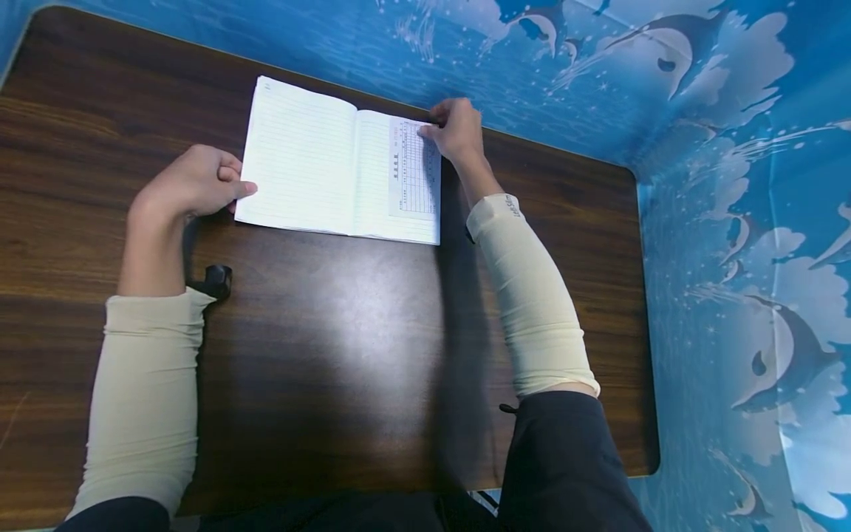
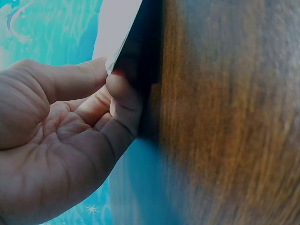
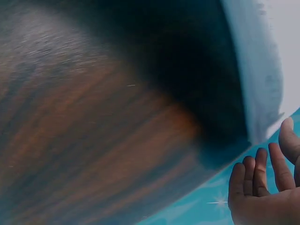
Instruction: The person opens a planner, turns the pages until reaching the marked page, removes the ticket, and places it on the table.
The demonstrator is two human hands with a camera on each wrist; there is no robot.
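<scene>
An open notebook (image 1: 299,159) with ruled white pages lies toward the far edge of the table. A printed grid (image 1: 417,168) covers part of its right page. My left hand (image 1: 199,181) pinches the notebook's left edge, thumb on top and fingers underneath. In the left wrist view, that edge of the notebook (image 2: 119,35) stands raised off the wood. My right hand (image 1: 460,133) is at the far right corner, its thumb over the page. The right wrist view shows that hand (image 3: 267,192) with fingers extended and apart from the thumb, beside the notebook's corner (image 3: 262,112).
The dark wooden table (image 1: 332,355) reaches toward the body at the bottom. A blue curtain (image 1: 718,244) with printed dolphins hangs along the far and right sides. A black wrist device (image 1: 218,281) shows beside the left sleeve.
</scene>
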